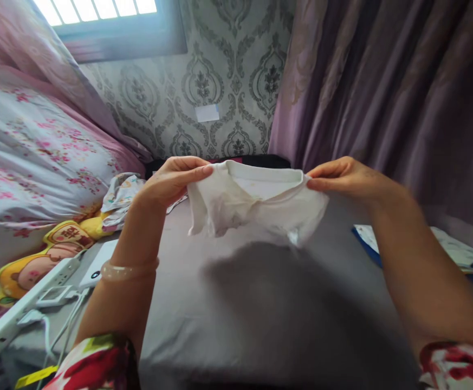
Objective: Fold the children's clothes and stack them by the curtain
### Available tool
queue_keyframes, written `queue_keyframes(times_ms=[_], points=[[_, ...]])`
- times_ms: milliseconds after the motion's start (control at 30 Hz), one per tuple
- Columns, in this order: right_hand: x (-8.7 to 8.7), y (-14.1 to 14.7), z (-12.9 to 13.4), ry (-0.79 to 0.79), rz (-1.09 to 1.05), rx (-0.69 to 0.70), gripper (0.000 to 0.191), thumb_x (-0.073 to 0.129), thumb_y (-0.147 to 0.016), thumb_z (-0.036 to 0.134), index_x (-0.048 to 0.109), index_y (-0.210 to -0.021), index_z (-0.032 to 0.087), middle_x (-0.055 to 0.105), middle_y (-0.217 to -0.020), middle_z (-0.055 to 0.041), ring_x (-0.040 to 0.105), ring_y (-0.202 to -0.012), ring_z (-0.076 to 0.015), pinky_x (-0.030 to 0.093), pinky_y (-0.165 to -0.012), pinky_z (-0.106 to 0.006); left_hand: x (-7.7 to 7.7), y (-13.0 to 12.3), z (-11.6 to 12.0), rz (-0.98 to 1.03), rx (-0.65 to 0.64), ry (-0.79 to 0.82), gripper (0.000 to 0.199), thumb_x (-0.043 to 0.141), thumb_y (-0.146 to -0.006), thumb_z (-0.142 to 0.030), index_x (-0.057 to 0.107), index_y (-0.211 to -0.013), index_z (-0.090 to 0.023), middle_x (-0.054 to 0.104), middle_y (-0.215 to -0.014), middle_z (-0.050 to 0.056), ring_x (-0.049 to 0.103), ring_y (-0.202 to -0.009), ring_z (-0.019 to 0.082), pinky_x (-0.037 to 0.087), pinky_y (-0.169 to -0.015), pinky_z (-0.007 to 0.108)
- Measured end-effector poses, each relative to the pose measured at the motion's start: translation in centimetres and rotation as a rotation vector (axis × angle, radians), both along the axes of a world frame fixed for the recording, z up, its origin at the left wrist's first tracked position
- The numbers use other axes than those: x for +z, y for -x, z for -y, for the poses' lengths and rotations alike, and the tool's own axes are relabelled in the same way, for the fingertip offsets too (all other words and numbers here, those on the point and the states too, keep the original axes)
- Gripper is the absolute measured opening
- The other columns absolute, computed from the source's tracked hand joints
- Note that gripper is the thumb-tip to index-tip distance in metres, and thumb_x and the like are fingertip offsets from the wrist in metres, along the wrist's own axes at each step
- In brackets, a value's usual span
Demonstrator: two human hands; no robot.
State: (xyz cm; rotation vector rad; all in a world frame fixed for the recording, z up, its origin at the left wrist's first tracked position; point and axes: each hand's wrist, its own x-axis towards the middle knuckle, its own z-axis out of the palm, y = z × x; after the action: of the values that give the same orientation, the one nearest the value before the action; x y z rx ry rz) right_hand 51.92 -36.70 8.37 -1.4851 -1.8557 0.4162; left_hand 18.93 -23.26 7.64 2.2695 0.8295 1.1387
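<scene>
A small white baby shirt [236, 203] with a crossed V-shaped neckline hangs in the air, stretched between my hands. At its left shoulder, my left hand [179, 176] pinches the fabric between thumb and fingers. My right hand [342, 176] pinches the opposite shoulder in the same way. The collar is uppermost and the lower part billows, its edge blurred. Below it lies a grey cloth-covered surface [260, 325], with a dark shadow on it.
On the left are a white power strip [63, 271] with plugs and cables, a yellow cartoon cushion [37, 260] and a crumpled printed cloth [122, 197]. Folded clothes [459, 249] lie at the right. Purple curtains [382, 81] and a patterned wall stand behind.
</scene>
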Motion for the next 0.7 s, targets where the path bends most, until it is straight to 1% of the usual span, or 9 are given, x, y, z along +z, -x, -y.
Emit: queue_keyframes(times_ms=[67,133,200,233,333,400,500,600,700], points=[[-0.4,-0.2,-1.5,-0.045,-0.018,-0.044,0.045,0.064,-0.074,0.066,0.076,-0.089,0.025,0.074,-0.08,-0.0037,0.067,-0.076,-0.0205,0.051,-0.065,-0.031,-0.1,-0.6,-0.8,-0.116,0.026,0.025,0.035,0.062,-0.08,-0.049,0.075,-0.083,-0.016,0.066,-0.067,0.004,0.062,-0.07,0.018,0.047,-0.069,0.03],[-1.2,0.1,-3.5,-0.135,0.031,-0.152,0.042,0.066,-0.074,0.063,0.076,-0.085,0.024,0.074,-0.081,-0.004,0.067,-0.08,-0.0224,0.051,-0.068,-0.032,-0.7,-1.9,-1.8,-0.205,0.161,-0.074,0.03,0.064,-0.077,-0.044,0.074,-0.072,-0.017,0.066,-0.063,0.004,0.063,-0.077,0.021,0.046,-0.076,0.034],[-1.9,0.6,-4.7,-0.226,0.068,-0.251,0.039,0.067,-0.075,0.06,0.076,-0.083,0.023,0.074,-0.081,-0.0041,0.067,-0.083,-0.0239,0.051,-0.071,-0.033,-1.4,-3.0,-2.5,-0.191,0.27,-0.17,0.027,0.063,-0.077,-0.04,0.074,-0.071,-0.017,0.067,-0.066,0.005,0.064,-0.086,0.023,0.045,-0.083,0.037],[-2.2,0.8,-4.6,-0.234,0.06,-0.254,0.038,0.067,-0.076,0.059,0.076,-0.083,0.023,0.074,-0.081,-0.004,0.067,-0.083,-0.024,0.051,-0.071,-0.033,-1.5,-3.1,-2.6,-0.161,0.275,-0.166,0.027,0.062,-0.077,-0.041,0.075,-0.072,-0.017,0.068,-0.068,0.006,0.064,-0.088,0.024,0.046,-0.083,0.038],[-2.7,0.9,-2.7,-0.121,-0.048,-0.101,0.043,0.064,-0.075,0.064,0.075,-0.079,0.023,0.073,-0.076,-0.004,0.068,-0.076,-0.0214,0.053,-0.068,-0.033,-1.4,-1.5,-2.1,-0.09,0.072,0.06,0.035,0.065,-0.076,-0.05,0.075,-0.077,-0.017,0.069,-0.07,0.007,0.065,-0.079,0.023,0.05,-0.073,0.036],[-2.8,0.7,-1.3,-0.053,-0.122,-0.012,0.048,0.061,-0.073,0.069,0.074,-0.073,0.022,0.071,-0.071,-0.0042,0.067,-0.07,-0.0195,0.054,-0.065,-0.033,-1.1,0.0,-1.8,-0.071,-0.069,0.203,0.038,0.067,-0.072,-0.054,0.074,-0.072,-0.016,0.067,-0.064,0.008,0.065,-0.071,0.023,0.051,-0.064,0.035],[-2.4,0.3,-1.3,-0.011,-0.146,0.014,0.05,0.063,-0.069,0.071,0.073,-0.07,0.022,0.07,-0.068,-0.0041,0.067,-0.069,-0.0189,0.054,-0.065,-0.033,-1.0,0.4,-2.1,-0.071,-0.117,0.252,0.037,0.069,-0.071,-0.052,0.075,-0.071,-0.016,0.065,-0.06,0.007,0.065,-0.067,0.022,0.05,-0.059,0.032],[-1.9,0.0,-4.0,-0.025,-0.105,-0.033,0.046,0.069,-0.067,0.067,0.075,-0.076,0.021,0.072,-0.073,-0.0035,0.067,-0.073,-0.0199,0.053,-0.066,-0.032,-1.4,-1.8,-3.0,-0.146,-0.031,0.152,0.033,0.068,-0.071,-0.048,0.076,-0.081,-0.017,0.068,-0.067,0.004,0.064,-0.073,0.02,0.049,-0.062,0.028],[-2.1,-0.1,-6.6,-0.203,-0.095,-0.199,0.045,0.066,-0.073,0.063,0.075,-0.084,0.02,0.074,-0.079,-0.0046,0.067,-0.076,-0.0217,0.052,-0.065,-0.031,-1.8,-4.1,-3.7,-0.112,0.198,-0.049,0.029,0.061,-0.078,-0.042,0.076,-0.083,-0.017,0.069,-0.068,0.002,0.063,-0.08,0.019,0.047,-0.071,0.027]])
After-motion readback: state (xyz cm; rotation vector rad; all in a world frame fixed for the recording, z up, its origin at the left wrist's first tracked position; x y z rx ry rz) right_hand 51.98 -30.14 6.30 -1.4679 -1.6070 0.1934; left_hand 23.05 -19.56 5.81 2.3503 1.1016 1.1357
